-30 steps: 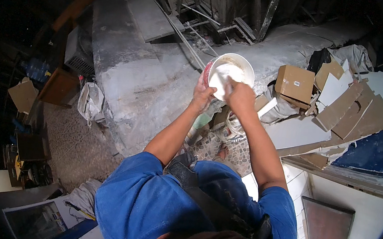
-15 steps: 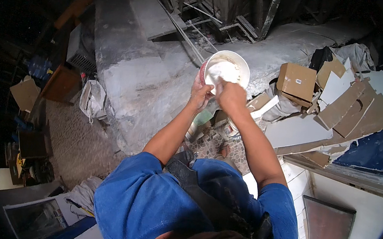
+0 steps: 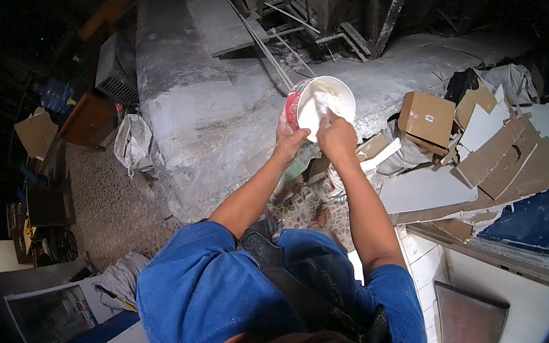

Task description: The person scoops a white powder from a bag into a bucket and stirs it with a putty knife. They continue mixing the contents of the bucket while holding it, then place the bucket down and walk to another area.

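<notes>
A white tub with a red printed side [image 3: 292, 109] is tilted in front of me, its mouth toward me. My left hand [image 3: 288, 141] is closed on its lower left wall, thumb near the rim. White paste [image 3: 308, 113] coats the inside. My right hand [image 3: 337, 138] is at the lower right of the mouth, fingers closed round a white-smeared tool [image 3: 325, 101] that reaches into the tub. The fingers hide its handle, so its exact kind does not show.
A dusty grey slab [image 3: 194, 111] stretches ahead and left. On the right lie a cardboard box [image 3: 427, 117] and broken board pieces [image 3: 500, 157]. Below my hands a white bucket [image 3: 334, 185] stands on a pebble-patterned floor [image 3: 297, 212]. A crumpled white bag [image 3: 133, 141] lies left.
The tub has tipped, so more of its red side shows. My right hand has shifted slightly right and down, and the tool now shows more clearly inside the tub.
</notes>
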`<state>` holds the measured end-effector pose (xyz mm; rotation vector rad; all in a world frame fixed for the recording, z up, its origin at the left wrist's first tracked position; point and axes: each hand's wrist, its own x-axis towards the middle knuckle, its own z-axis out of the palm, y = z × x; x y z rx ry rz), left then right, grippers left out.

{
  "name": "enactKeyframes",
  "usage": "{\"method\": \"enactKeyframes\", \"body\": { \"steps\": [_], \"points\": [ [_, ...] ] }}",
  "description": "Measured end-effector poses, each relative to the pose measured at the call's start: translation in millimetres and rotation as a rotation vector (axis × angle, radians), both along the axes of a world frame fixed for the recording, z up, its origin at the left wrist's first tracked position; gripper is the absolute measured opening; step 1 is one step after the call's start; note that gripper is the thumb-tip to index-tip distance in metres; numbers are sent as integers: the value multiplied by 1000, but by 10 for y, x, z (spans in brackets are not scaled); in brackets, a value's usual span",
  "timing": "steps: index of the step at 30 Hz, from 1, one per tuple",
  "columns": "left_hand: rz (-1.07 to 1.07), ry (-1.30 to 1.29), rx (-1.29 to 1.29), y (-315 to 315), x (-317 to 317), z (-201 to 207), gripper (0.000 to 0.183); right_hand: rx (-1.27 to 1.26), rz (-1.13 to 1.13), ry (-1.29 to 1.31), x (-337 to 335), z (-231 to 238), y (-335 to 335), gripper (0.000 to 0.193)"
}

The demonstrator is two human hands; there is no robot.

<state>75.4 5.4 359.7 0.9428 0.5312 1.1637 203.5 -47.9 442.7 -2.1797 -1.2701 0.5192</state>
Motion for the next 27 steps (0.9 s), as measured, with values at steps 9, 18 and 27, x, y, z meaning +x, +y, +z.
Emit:
{"method": "enactKeyframes", "body": {
  "steps": [9, 18, 27],
  "points": [
    [-86, 74, -30, 159, 2, -1, 88, 85, 27, 7, 196, -101, 32, 45],
    [-65, 156, -95, 55, 124, -133, 77, 9, 7, 47, 643, -373, -155, 41],
    [-376, 95, -278, 271, 46, 137, 84, -23, 324, -267, 1236, 29, -307, 36]
  ]
}}
